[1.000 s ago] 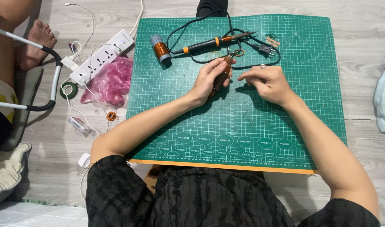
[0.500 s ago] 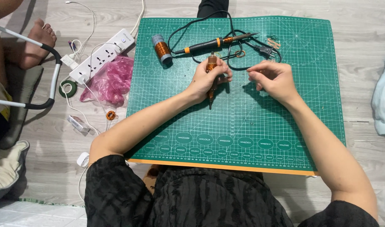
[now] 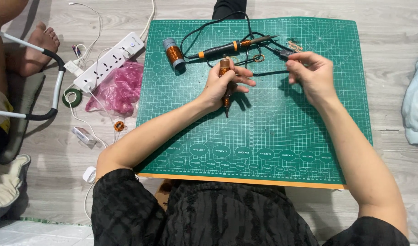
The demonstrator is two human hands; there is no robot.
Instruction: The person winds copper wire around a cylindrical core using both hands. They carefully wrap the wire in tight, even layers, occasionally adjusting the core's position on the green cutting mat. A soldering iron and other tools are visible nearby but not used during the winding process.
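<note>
Since half a second ago the right hand (image 3: 310, 75) has drawn away toward the upper right of the frame, opening a gap from the left hand (image 3: 223, 84), which has hardly shifted. Nearest the viewer, both forearms reach up over the green cutting mat (image 3: 272, 150), which fills the centre of the frame. Left hand fingers are closed around a copper-wound rod (image 3: 225, 84) held just above the mat's upper middle; its long axis runs almost straight up and down the frame, dark tip pointing down toward the viewer and wound end up between thumb and forefinger. Right hand fingers are pinched together, possibly on a fine wire, though nothing can be made out between them at this size. Beyond the hands lie a soldering iron (image 3: 231, 45) with orange and black handle, lying roughly left to right with its tip toward the right, its black cord looping around it, and a spool of copper wire (image 3: 173, 54) to its left. Off the mat, in the upper left, sit a pink plastic bag (image 3: 120, 89), a white power strip (image 3: 111, 61) and a roll of dark tape (image 3: 72, 97); another person's bare foot (image 3: 38, 48) rests at the far upper left.
</note>
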